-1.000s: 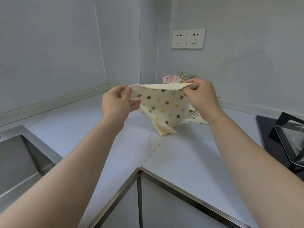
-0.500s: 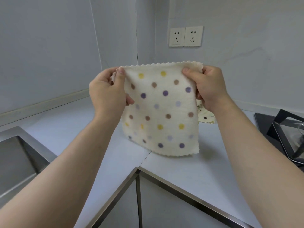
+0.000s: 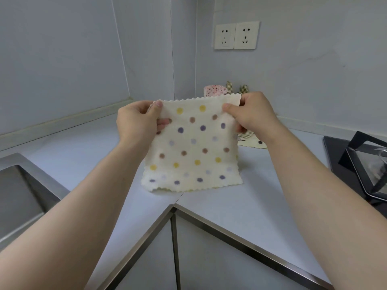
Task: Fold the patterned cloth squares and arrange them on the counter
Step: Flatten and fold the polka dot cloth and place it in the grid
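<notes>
Cream cloth square [image 3: 192,147], dotted in yellow, brown and purple, hangs spread out below and slightly left of the double wall socket [image 3: 236,35], its face toward the person, over the pale grey counter [image 3: 240,208]. The left hand [image 3: 136,122] pinches the top left corner, thumb in front and fingers curled behind; the right hand [image 3: 251,114] pinches the top right corner the same way. The zigzag lower edge reaches down to the counter; whether it touches is unclear. Straight below the socket, behind the held square, a pink speckled cloth [image 3: 213,90] and a checked cloth [image 3: 244,88] sit bunched against the wall, and another cream dotted cloth [image 3: 254,142] lies flat beside the right wrist. Far below-left of the socket is a steel sink [image 3: 18,197]; below-right, a black hob [image 3: 337,155].
</notes>
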Demonstrator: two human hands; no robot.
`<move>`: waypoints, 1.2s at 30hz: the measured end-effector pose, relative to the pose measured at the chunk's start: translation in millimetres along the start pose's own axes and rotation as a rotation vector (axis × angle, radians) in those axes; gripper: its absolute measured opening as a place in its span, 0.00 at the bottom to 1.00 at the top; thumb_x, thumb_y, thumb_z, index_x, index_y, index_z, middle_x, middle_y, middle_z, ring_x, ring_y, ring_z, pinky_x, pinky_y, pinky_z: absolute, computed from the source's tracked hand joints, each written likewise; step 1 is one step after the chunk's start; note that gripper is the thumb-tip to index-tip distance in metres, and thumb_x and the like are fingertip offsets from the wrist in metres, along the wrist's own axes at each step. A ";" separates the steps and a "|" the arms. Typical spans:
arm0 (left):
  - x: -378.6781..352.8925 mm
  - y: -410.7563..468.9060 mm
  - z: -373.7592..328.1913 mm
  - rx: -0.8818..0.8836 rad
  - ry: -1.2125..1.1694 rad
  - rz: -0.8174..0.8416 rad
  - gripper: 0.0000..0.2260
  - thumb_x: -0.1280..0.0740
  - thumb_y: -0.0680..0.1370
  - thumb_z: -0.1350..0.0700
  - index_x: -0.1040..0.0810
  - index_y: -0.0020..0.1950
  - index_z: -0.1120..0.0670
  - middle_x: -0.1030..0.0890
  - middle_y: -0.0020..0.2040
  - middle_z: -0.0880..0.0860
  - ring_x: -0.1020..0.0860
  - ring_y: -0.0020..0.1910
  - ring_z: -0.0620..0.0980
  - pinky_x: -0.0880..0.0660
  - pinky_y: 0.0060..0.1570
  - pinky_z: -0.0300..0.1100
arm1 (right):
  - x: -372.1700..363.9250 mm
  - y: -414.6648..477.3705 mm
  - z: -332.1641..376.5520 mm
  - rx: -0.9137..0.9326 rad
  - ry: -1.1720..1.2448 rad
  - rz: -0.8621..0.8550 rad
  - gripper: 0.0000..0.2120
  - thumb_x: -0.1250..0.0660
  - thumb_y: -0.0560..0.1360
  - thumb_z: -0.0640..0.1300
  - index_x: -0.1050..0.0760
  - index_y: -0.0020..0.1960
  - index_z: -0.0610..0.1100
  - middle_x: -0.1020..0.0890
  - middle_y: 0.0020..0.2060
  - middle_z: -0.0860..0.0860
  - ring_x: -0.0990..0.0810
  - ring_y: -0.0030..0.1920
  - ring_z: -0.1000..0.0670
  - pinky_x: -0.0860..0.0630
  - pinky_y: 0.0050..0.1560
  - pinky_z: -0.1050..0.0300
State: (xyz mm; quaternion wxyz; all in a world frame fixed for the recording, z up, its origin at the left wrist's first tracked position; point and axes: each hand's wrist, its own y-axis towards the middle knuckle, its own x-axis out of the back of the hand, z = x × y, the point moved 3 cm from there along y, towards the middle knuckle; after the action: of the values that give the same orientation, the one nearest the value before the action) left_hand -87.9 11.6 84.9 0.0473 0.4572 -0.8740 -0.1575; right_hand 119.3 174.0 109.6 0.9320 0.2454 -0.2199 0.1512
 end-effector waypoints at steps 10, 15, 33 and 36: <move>-1.0 7.1 28.1 0.052 0.091 0.079 0.04 0.26 0.77 0.49 0.15 0.43 0.46 0.15 0.44 0.46 0.18 0.48 0.45 0.20 0.57 0.47 | -16.2 7.6 -25.9 -0.057 -0.029 0.066 0.11 0.28 0.70 0.35 0.15 0.36 0.50 0.15 0.33 0.50 0.19 0.37 0.48 0.21 0.40 0.52; 5.4 6.0 41.9 0.063 0.208 0.077 0.04 0.26 0.77 0.51 0.14 0.47 0.50 0.16 0.42 0.47 0.21 0.43 0.46 0.25 0.46 0.40 | -26.8 -4.4 -30.6 -0.026 -0.193 0.108 0.08 0.30 0.73 0.38 0.16 0.43 0.51 0.17 0.39 0.56 0.20 0.43 0.53 0.26 0.40 0.60; 48.5 -62.1 69.1 -0.281 0.922 0.330 0.05 0.28 0.77 0.58 0.14 0.51 0.53 0.15 0.54 0.48 0.18 0.53 0.47 0.32 0.53 0.32 | -44.4 -107.6 -70.5 0.138 -0.387 0.301 0.09 0.32 0.78 0.54 0.24 0.51 0.49 0.23 0.53 0.52 0.24 0.53 0.50 0.28 0.51 0.55; 47.9 -62.5 71.4 -0.309 0.955 0.351 0.05 0.29 0.77 0.57 0.14 0.51 0.53 0.15 0.53 0.47 0.21 0.50 0.45 0.32 0.52 0.33 | -44.5 -104.6 -71.3 0.138 -0.385 0.299 0.10 0.31 0.78 0.56 0.22 0.51 0.50 0.22 0.55 0.53 0.24 0.56 0.52 0.30 0.53 0.58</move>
State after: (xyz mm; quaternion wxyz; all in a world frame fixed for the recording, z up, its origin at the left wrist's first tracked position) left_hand -82.7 -44.1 -5.5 0.5324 0.3125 -0.7852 -0.0487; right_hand 145.9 116.4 -8.6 0.8213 0.2973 -0.4164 0.2524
